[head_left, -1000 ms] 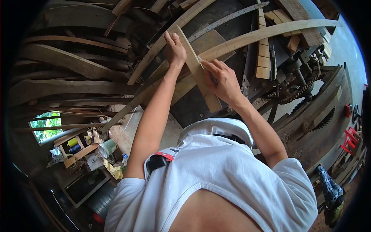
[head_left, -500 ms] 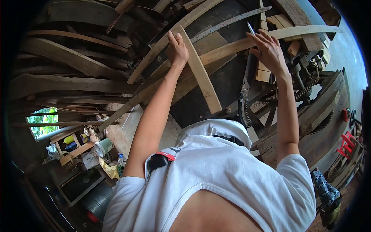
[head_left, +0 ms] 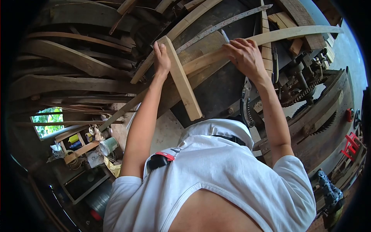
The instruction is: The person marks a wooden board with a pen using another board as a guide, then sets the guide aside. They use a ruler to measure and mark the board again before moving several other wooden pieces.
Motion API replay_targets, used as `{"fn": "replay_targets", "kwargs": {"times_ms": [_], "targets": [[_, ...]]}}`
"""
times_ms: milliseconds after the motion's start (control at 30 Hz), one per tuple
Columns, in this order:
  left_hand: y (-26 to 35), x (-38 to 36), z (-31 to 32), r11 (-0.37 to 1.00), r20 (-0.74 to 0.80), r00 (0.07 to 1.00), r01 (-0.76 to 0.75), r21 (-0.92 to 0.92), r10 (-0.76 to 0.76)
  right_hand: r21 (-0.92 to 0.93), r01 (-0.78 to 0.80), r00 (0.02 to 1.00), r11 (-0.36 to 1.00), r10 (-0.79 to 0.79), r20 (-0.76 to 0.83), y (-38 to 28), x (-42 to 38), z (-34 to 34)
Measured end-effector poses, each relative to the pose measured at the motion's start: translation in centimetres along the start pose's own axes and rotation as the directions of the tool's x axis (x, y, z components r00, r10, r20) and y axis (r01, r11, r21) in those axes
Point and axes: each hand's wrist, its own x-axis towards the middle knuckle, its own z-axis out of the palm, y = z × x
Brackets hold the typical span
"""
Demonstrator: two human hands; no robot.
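Note:
My left hand grips a short straight board near its upper end, with the board slanting down to the right. The board lies across a long curved wooden strip. My right hand is closed around a white pencil-like marker, whose tip points up and left, above the curved strip. Just behind lies a long, speckled metal ruler. Under these pieces is a dark worktable.
Curved planks are stacked at the left. Toothed machine gears and a saw blade stand at the right. A bucket sits at lower left, a red stool at far right.
My left hand and the short board have moved left along the curved strip. My right hand with the marker has also moved left and slightly down.

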Motion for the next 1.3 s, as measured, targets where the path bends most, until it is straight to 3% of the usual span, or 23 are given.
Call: {"fn": "replay_targets", "kwargs": {"times_ms": [100, 200, 233, 267, 367, 467, 533, 667, 767, 867, 967, 1300], "targets": [[-0.9, 0.5, 3.7, 0.980, -0.096, 0.991, -0.075, 0.183, 0.094, 0.058, 0.004, 0.998, 0.998, -0.008, 0.066, -1.6, 0.2, 0.2], [5.8, -1.5, 5.7, 0.992, -0.052, 0.998, -0.034, 0.119, 0.040, 0.082, 0.009, 1.000, 0.997, -0.009, -0.002, -1.9, -0.2, 1.0], [4.4, 0.0, 7.1, 0.981, -0.103, 0.983, -0.136, 0.135, 0.150, 0.107, 0.013, 0.999, 0.994, -0.008, -0.043, -1.9, -0.3, 1.1], [2.6, 0.3, 7.6, 0.989, -0.078, 0.993, -0.079, 0.125, 0.090, 0.107, 0.012, 0.999, 0.994, -0.008, -0.042, -2.1, -0.6, 1.0], [4.4, -0.3, 7.2, 0.983, -0.037, 0.998, -0.047, 0.176, 0.054, 0.183, -0.025, 0.986, 0.983, 0.054, -0.158, -3.4, -1.9, 0.2], [6.1, -1.4, 6.1, 0.985, -0.061, 0.993, -0.090, 0.150, 0.100, 0.347, -0.143, 0.971, 0.927, 0.199, -0.132, -5.0, -3.8, -0.6], [4.1, -0.8, 6.0, 0.988, -0.065, 0.994, -0.078, 0.133, 0.088, 0.521, -0.256, 0.953, 0.814, 0.304, -0.008, -6.3, -4.8, -1.4], [1.3, 0.1, 6.3, 0.985, -0.092, 0.991, -0.079, 0.150, 0.094, 0.552, -0.185, 0.962, 0.813, 0.264, -0.065, -8.2, -5.9, -1.1], [5.2, -1.5, 5.8, 0.986, -0.106, 0.993, -0.034, 0.164, 0.052, 0.600, -0.193, 0.964, 0.776, 0.264, -0.032, -9.6, -5.9, -1.0], [1.9, -0.1, 6.2, 0.988, -0.098, 0.995, -0.018, 0.156, 0.033, 0.632, -0.202, 0.966, 0.748, 0.260, 0.002, -10.2, -5.6, -0.9], [5.8, -1.9, 5.6, 0.985, -0.105, 0.994, -0.024, 0.173, 0.043, 0.632, -0.192, 0.969, 0.751, 0.248, 0.001, -10.3, -5.4, -0.7], [5.6, -1.4, 5.9, 0.983, -0.115, 0.992, -0.029, 0.180, 0.050, 0.653, -0.192, 0.969, 0.733, 0.246, 0.008, -11.0, -5.5, -0.7]]}}
